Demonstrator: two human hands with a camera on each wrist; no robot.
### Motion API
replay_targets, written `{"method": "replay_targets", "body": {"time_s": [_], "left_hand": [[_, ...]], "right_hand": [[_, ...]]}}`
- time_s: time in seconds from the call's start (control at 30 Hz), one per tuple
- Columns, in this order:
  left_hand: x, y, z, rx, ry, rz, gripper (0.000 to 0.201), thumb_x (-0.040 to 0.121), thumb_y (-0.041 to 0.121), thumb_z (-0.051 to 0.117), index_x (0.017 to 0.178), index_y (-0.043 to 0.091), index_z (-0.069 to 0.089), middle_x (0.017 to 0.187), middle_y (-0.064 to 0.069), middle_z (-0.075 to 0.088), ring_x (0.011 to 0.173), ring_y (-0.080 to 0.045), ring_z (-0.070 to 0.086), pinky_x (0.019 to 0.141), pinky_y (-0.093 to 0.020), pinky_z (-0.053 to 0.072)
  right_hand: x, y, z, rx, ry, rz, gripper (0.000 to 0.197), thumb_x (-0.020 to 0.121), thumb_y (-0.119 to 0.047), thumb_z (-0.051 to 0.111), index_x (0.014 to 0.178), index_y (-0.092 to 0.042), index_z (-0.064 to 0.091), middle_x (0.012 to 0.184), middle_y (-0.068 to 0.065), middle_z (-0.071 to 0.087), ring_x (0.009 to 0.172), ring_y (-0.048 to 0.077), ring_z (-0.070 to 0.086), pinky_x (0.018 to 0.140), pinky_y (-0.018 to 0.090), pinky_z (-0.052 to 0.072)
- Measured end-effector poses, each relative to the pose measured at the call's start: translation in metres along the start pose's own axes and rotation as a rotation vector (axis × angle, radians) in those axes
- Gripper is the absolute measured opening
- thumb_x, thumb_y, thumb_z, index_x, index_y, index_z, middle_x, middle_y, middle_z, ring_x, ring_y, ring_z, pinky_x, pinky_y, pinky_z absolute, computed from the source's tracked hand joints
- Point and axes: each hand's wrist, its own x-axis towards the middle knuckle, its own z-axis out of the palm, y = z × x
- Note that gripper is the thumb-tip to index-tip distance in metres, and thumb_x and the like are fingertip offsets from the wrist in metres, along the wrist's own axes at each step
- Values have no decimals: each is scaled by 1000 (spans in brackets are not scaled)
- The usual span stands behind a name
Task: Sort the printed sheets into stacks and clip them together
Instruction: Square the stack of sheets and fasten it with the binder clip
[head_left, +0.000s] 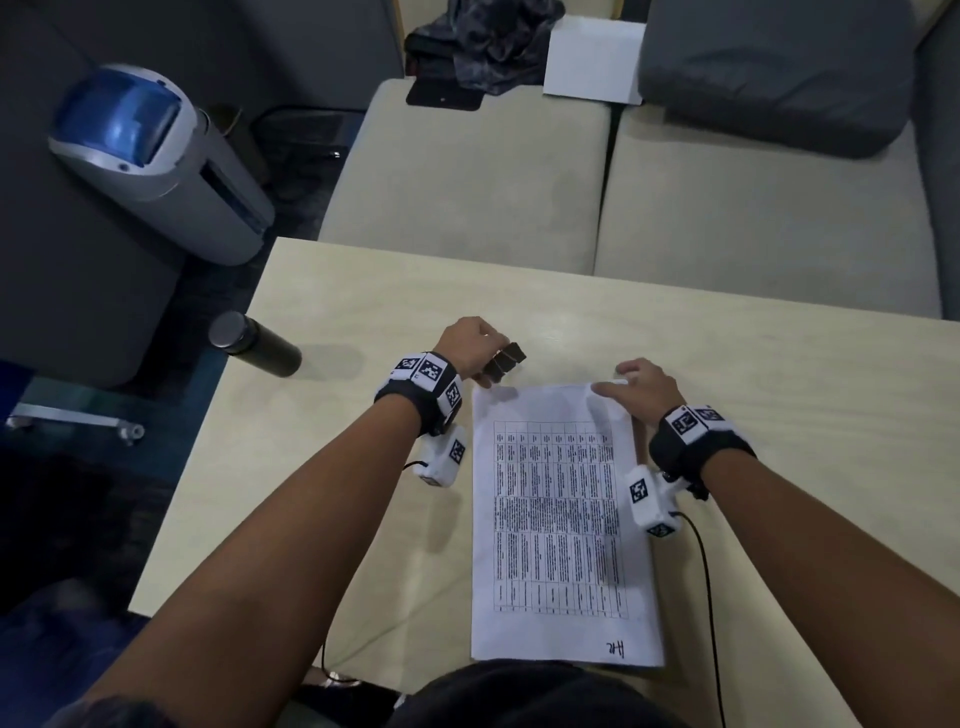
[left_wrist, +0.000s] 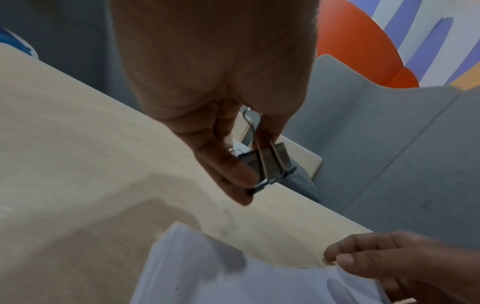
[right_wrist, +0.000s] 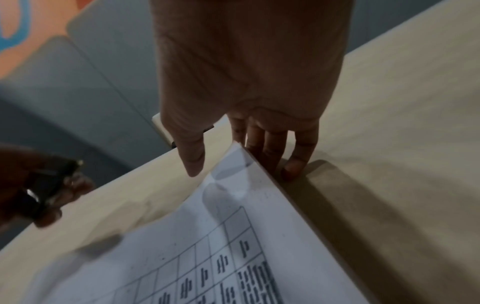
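Observation:
A stack of printed sheets with a table of text lies lengthwise on the pale wooden table, in front of me. My right hand pinches its far right corner and lifts it slightly. In the right wrist view the fingers sit under that corner of the sheets and the thumb is above it. My left hand hovers just beyond the far left corner, pinching a black binder clip by its wire handles. A second clip seems to sit beside it.
A dark bottle lies at the table's left edge. A grey and blue machine stands to the far left. Beige seat cushions and a grey cushion lie beyond the table. Wrist cables trail near the stack.

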Motion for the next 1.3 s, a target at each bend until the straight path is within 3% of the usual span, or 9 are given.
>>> {"method": "replay_targets", "body": {"time_s": [0.07, 0.17, 0.27, 0.33, 0.47, 0.63, 0.8, 1.13, 1.3], "left_hand": [[7, 6, 1, 46, 72, 9, 26, 80, 21, 55, 81, -4, 63, 79, -28, 71, 66, -40, 71, 63, -46, 61], [22, 11, 4, 115, 156, 32, 43, 70, 33, 48, 72, -8, 61, 72, -28, 70, 66, -41, 69, 64, -53, 59], [24, 22, 11, 294, 146, 66, 41, 77, 37, 36, 70, 3, 56, 81, -21, 68, 71, -38, 62, 61, -42, 52], [25, 26, 15, 423, 141, 84, 36, 84, 33, 32, 73, 7, 55, 86, -16, 63, 75, -35, 54, 60, -32, 38], [33, 30, 26, 524, 154, 121, 26, 86, 22, 37, 66, 14, 51, 82, -13, 58, 77, -35, 54, 66, -31, 38], [42, 29, 37, 567, 165, 223, 47, 92, 40, 40, 60, 11, 59, 63, -8, 60, 61, -31, 57, 56, -28, 39], [44, 24, 48, 517, 225, 281, 58, 92, 41, 45, 43, 11, 36, 42, -5, 41, 47, -30, 44, 48, -25, 30], [38, 19, 66, 577, 232, 371, 60, 96, 36, 42, 43, 11, 32, 40, -6, 36, 40, -28, 35, 46, -27, 24], [37, 16, 69, 575, 218, 431, 60, 97, 37, 39, 44, 7, 39, 39, -8, 39, 41, -29, 39, 46, -29, 30]], "right_hand": [[5, -5, 0, -78, -29, -46, 52, 80, -39, 74, 122, -12, 59, 131, 9, 58, 121, 26, 55, 98, 32, 42], [9, -14, 1, -240, -69, -138, 40, 82, -44, 69, 109, -14, 66, 122, 8, 65, 113, 25, 60, 97, 33, 46], [11, -24, 3, -434, -107, -199, 37, 84, -55, 60, 94, -20, 67, 107, 6, 70, 98, 25, 64, 87, 36, 52], [10, -33, 9, -607, -140, -248, 47, 85, -61, 53, 95, -18, 68, 99, 6, 70, 90, 25, 65, 81, 37, 54], [11, -48, 19, -811, -219, -368, 41, 82, -54, 59, 104, -19, 64, 103, 6, 66, 91, 27, 63, 77, 34, 50], [11, -46, 22, -782, -228, -419, 24, 83, -20, 58, 107, -19, 61, 110, 7, 66, 95, 29, 63, 75, 34, 51], [8, -38, 20, -707, -187, -434, 24, 83, -27, 67, 105, -20, 61, 108, 4, 65, 96, 28, 63, 70, 30, 43], [-9, -43, 14, -604, -108, -462, 14, 76, -20, 67, 75, -22, 53, 83, 1, 60, 78, 26, 61, 63, 29, 40], [-7, -45, 9, -531, -119, -438, 14, 72, -19, 72, 73, -22, 59, 85, 6, 66, 78, 27, 64, 65, 33, 51]]}}
